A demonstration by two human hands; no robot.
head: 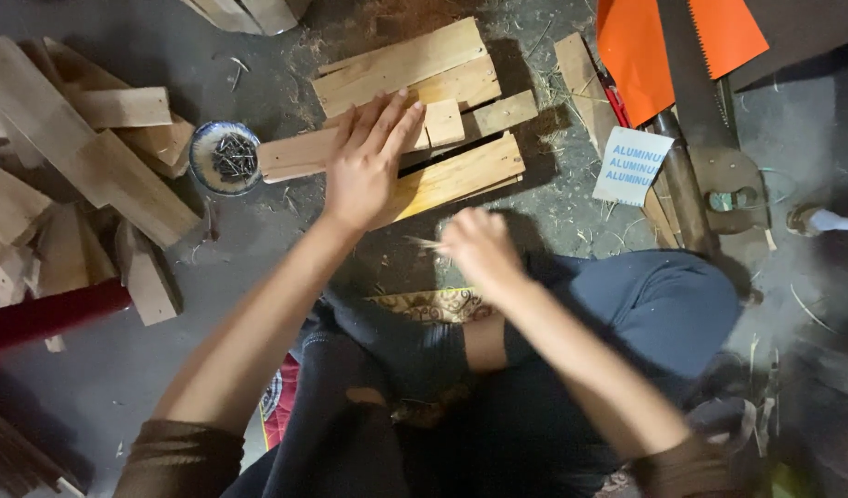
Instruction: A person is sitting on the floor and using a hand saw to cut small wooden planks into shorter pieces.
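Observation:
My left hand (367,159) lies flat, fingers spread, on a stack of pale wooden planks (415,111) on the grey floor. It presses a long narrow plank (299,155) that sticks out to the left. My right hand (479,244) is blurred just below the planks and pinches a few thin nails (424,243) that point left. A small blue-rimmed bowl of nails (225,157) sits at the left end of the narrow plank. My knees in dark trousers fill the lower middle.
More wood offcuts (83,157) pile up at the left, with a dark red bar (46,314) below them. At upper right lie an orange sheet (640,51), a saw blade (691,83), a hammer-like tool (687,184) and a white printed card (630,166).

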